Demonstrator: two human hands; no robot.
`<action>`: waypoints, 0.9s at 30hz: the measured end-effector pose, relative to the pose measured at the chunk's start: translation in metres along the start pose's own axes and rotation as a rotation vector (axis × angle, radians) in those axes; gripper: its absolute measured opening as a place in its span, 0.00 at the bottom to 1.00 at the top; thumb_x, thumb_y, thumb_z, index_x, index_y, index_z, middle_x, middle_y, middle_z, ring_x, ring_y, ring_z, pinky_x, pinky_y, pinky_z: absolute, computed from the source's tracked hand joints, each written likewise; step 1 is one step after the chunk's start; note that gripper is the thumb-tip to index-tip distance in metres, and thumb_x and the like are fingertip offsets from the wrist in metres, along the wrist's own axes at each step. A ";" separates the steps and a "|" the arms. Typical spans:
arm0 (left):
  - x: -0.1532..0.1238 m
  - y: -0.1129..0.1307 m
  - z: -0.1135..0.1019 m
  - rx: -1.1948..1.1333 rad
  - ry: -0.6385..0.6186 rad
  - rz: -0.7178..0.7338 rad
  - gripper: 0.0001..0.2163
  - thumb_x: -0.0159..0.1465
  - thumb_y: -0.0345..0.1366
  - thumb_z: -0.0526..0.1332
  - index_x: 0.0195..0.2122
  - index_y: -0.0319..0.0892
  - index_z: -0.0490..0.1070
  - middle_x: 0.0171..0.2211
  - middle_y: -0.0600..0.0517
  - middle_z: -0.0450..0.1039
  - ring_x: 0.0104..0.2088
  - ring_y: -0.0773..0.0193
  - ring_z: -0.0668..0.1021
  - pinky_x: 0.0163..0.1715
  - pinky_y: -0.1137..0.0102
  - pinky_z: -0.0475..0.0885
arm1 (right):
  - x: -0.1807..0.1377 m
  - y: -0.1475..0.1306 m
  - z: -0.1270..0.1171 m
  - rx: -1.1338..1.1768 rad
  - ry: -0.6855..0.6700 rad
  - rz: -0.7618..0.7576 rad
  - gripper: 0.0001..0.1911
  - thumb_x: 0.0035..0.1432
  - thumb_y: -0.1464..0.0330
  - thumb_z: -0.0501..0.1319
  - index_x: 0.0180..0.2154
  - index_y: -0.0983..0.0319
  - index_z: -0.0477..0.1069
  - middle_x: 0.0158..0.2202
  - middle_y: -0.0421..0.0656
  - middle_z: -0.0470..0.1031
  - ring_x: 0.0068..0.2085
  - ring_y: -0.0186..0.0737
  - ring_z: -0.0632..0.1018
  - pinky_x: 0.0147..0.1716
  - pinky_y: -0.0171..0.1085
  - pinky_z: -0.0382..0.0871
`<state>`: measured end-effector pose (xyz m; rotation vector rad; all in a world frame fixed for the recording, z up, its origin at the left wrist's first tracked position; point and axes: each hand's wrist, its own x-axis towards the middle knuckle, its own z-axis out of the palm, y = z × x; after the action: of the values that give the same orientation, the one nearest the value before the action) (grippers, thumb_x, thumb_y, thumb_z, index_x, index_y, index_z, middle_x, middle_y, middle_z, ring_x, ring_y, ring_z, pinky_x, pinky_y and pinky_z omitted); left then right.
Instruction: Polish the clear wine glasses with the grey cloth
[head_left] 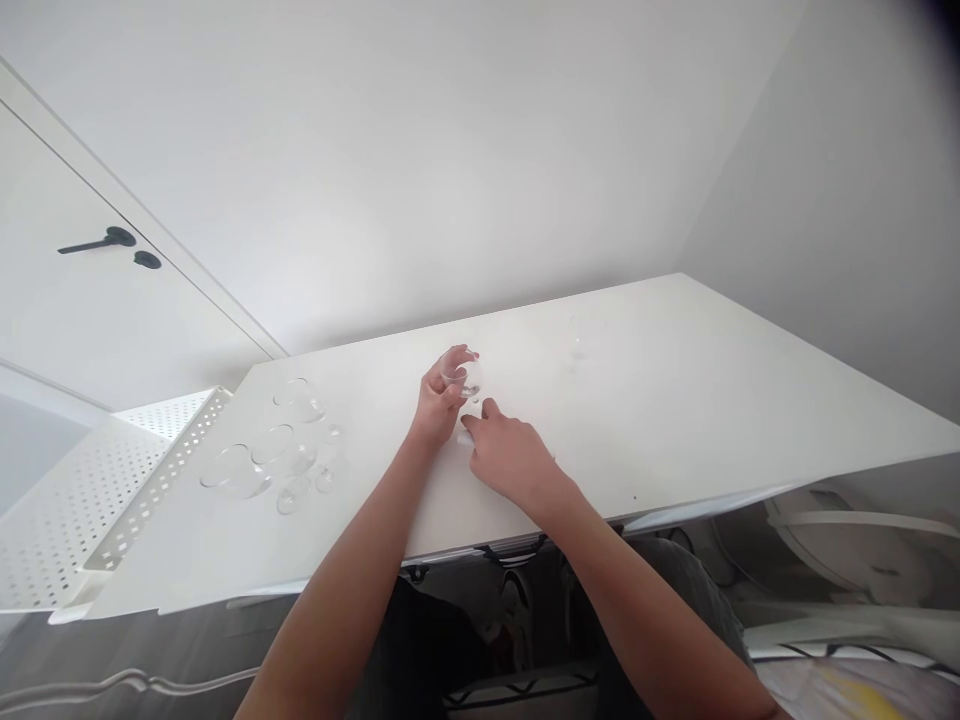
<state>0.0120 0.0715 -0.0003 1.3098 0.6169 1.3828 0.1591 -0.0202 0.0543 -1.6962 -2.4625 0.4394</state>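
Observation:
Above the middle of the white table, my left hand is closed around a clear, round cup, which is tilted with its rim toward the upper left. Just below and to the right, my right hand has its fingers curled in a pinch. A small translucent piece shows at those fingertips, too faint to name. The hands are close together, near the cup's lower end. Several clear round cups lie on the table to the left, with small clear round pieces beside them.
The white table stands against a white wall. Another faint clear item is on its far right part. A white perforated shelf adjoins the left end, near a door with a black handle. A dark mark is near the front edge.

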 end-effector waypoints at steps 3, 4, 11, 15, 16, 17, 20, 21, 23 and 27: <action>0.000 0.000 0.004 0.042 -0.057 -0.006 0.32 0.50 0.59 0.75 0.52 0.47 0.80 0.50 0.44 0.75 0.37 0.63 0.73 0.30 0.71 0.68 | 0.002 0.000 0.003 0.003 0.022 0.035 0.23 0.63 0.73 0.52 0.59 0.61 0.69 0.60 0.57 0.67 0.36 0.44 0.81 0.33 0.41 0.68; 0.000 0.000 0.005 0.060 -0.069 -0.010 0.31 0.49 0.58 0.76 0.51 0.46 0.81 0.49 0.44 0.76 0.36 0.63 0.72 0.30 0.70 0.68 | 0.003 0.000 0.003 0.012 0.011 0.039 0.25 0.63 0.73 0.53 0.60 0.60 0.68 0.62 0.57 0.66 0.37 0.44 0.81 0.34 0.41 0.69; -0.002 0.003 0.010 0.129 -0.123 -0.024 0.29 0.52 0.55 0.75 0.52 0.46 0.81 0.50 0.44 0.77 0.32 0.66 0.66 0.32 0.67 0.71 | 0.005 0.001 0.002 0.045 -0.051 0.046 0.24 0.63 0.73 0.53 0.60 0.63 0.68 0.63 0.59 0.66 0.42 0.48 0.82 0.38 0.42 0.71; -0.002 0.003 0.009 0.120 -0.111 -0.017 0.27 0.55 0.52 0.75 0.54 0.47 0.80 0.48 0.45 0.78 0.35 0.64 0.70 0.38 0.66 0.71 | 0.005 0.003 0.005 0.034 -0.043 0.043 0.24 0.64 0.73 0.52 0.60 0.65 0.68 0.64 0.60 0.65 0.41 0.48 0.82 0.37 0.43 0.71; -0.002 0.002 0.009 0.118 -0.108 -0.019 0.27 0.55 0.52 0.75 0.54 0.47 0.80 0.48 0.45 0.78 0.36 0.64 0.71 0.38 0.67 0.71 | 0.005 0.003 0.005 0.032 -0.039 0.038 0.24 0.64 0.72 0.52 0.60 0.65 0.68 0.64 0.60 0.65 0.41 0.48 0.82 0.37 0.43 0.71; -0.002 0.002 0.008 0.118 -0.104 -0.022 0.27 0.56 0.52 0.74 0.54 0.48 0.79 0.49 0.45 0.78 0.36 0.64 0.72 0.36 0.68 0.70 | 0.005 0.004 0.006 0.030 -0.034 0.035 0.25 0.63 0.72 0.52 0.61 0.66 0.67 0.64 0.60 0.65 0.40 0.49 0.82 0.37 0.43 0.71; -0.001 0.000 0.008 0.129 -0.098 -0.042 0.31 0.55 0.56 0.74 0.57 0.48 0.78 0.50 0.44 0.78 0.39 0.61 0.75 0.30 0.70 0.67 | 0.006 0.006 0.009 0.026 -0.024 0.042 0.27 0.63 0.72 0.52 0.63 0.66 0.65 0.64 0.60 0.64 0.39 0.48 0.82 0.36 0.43 0.70; -0.001 0.000 0.008 0.131 -0.096 -0.054 0.33 0.55 0.58 0.73 0.58 0.48 0.77 0.49 0.43 0.79 0.41 0.58 0.77 0.29 0.70 0.66 | 0.006 0.008 0.009 0.025 -0.021 0.046 0.28 0.63 0.71 0.53 0.63 0.65 0.65 0.64 0.60 0.64 0.39 0.48 0.82 0.35 0.43 0.70; -0.001 -0.001 0.007 0.128 -0.096 -0.083 0.36 0.54 0.60 0.73 0.60 0.47 0.76 0.47 0.42 0.79 0.45 0.54 0.78 0.27 0.70 0.66 | 0.005 0.011 0.007 0.028 -0.025 0.051 0.27 0.63 0.71 0.53 0.62 0.65 0.66 0.62 0.59 0.65 0.38 0.47 0.82 0.35 0.42 0.69; -0.001 0.001 0.009 0.114 -0.101 -0.111 0.37 0.56 0.59 0.72 0.63 0.47 0.73 0.54 0.38 0.77 0.44 0.55 0.79 0.29 0.71 0.69 | 0.004 0.019 -0.002 0.060 -0.056 0.064 0.23 0.62 0.72 0.52 0.57 0.63 0.70 0.57 0.55 0.68 0.36 0.45 0.81 0.34 0.42 0.68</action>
<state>0.0196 0.0683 0.0024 1.4055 0.6969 1.1992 0.1746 -0.0099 0.0499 -1.7670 -2.4124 0.5701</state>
